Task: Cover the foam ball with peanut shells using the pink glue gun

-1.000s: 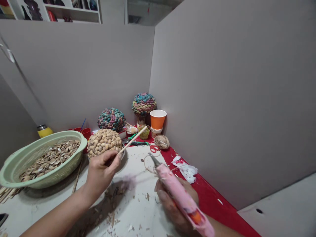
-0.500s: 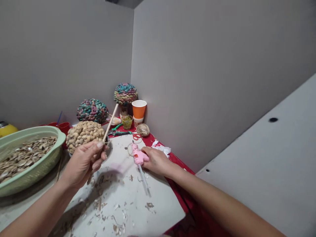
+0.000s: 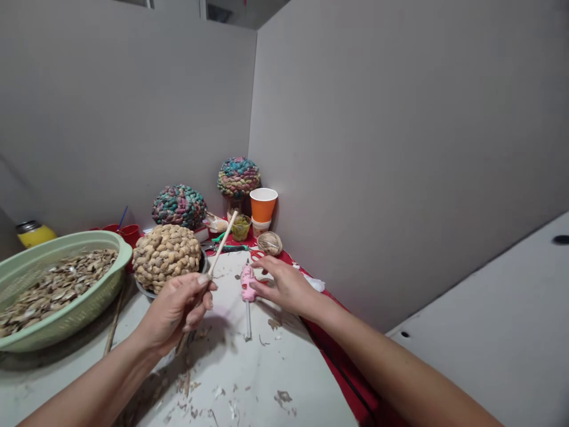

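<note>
Pinched between the thumb and fingers of my left hand (image 3: pixel 184 305) is a thin pale wooden stick (image 3: pixel 223 244), slanting up to the right; its lower part passes behind the fingers. A pink glue gun (image 3: pixel 248 284) lies on the pale board (image 3: pixel 284 367), with a clear glue stick (image 3: pixel 248 320) out of its back end. My right hand (image 3: pixel 284 287) is at the gun's right side, thumb and fingers apart; whether a fingertip touches it is hard to tell. Behind my left hand, a ball covered in tan shells (image 3: pixel 168 255) rests in a grey bowl (image 3: pixel 144 290).
A green basket (image 3: pixel 89 302) of flat shells stands left. Two multicoloured shell-covered balls (image 3: pixel 179 206), an orange paper cup (image 3: pixel 264 206), a twine ball (image 3: pixel 269 243), red scissors (image 3: pixel 256 255) and green-handled pliers (image 3: pixel 233 248) are at the back. Brown scraps (image 3: pixel 282 396) litter the board. Grey walls (image 3: pixel 377 148) enclose the corner.
My right hand has loosened from the glue gun's handle, and the gun now lies on the board, its glue stick straighter. My left hand still holds the stick. The view has shifted.
</note>
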The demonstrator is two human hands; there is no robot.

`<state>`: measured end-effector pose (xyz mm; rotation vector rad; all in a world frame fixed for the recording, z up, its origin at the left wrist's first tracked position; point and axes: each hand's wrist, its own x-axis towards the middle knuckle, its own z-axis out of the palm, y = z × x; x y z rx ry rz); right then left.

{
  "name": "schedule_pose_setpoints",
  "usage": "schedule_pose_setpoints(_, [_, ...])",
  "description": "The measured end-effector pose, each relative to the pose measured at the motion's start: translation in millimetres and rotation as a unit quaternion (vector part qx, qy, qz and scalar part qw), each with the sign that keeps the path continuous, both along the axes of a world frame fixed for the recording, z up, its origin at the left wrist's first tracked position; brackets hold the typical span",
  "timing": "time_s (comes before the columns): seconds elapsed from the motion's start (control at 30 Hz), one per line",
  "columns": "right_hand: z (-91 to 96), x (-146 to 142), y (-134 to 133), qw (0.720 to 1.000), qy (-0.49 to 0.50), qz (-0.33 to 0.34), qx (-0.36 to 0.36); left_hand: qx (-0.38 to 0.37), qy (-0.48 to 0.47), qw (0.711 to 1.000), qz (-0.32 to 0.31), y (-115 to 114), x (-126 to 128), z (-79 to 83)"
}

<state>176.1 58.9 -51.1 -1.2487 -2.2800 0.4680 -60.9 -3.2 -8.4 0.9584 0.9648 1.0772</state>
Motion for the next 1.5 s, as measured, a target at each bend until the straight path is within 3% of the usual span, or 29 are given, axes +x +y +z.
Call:
schedule_pose_setpoints(0.03, [7.2, -5.0, -6.4, 0.995, 0.094, 0.01, 0.011, -0.001, -0.002, 1.0, -0.006, -0.9, 0.9, -1.2])
schedule_pose_setpoints(0.1, [20.2, -16.4, -19.7, 0.967, 0.247, 0.054, -0.035, -0.003, -0.011, 1.0, -0.017, -3.3, 2.5, -3.0])
schedule_pose_setpoints(0.27, [33.7, -36.7, -39.5, 0.921, 0.366, 0.09, -0.097, -0.007, -0.021, 0.999, -0.037, -9.4, 5.7, -3.7])
schedule_pose_setpoints(0.43, [34.1, -40.7, -43.1, 0.919, 0.366, 0.083, -0.119, -0.008, -0.021, 0.999, -0.041, -10.8, 7.2, -3.5])
schedule_pose_setpoints(0.97, [26.5, -42.9, -46.3, 0.922, 0.378, 0.079, 0.013, -0.09, -0.093, 0.987, -0.1, -13.1, 7.0, -5.8])
schedule_pose_setpoints(1.5, [19.7, -44.7, -43.2, 0.92, 0.385, 0.072, 0.029, -0.04, -0.076, 0.988, -0.131, -15.2, 11.1, -12.0])
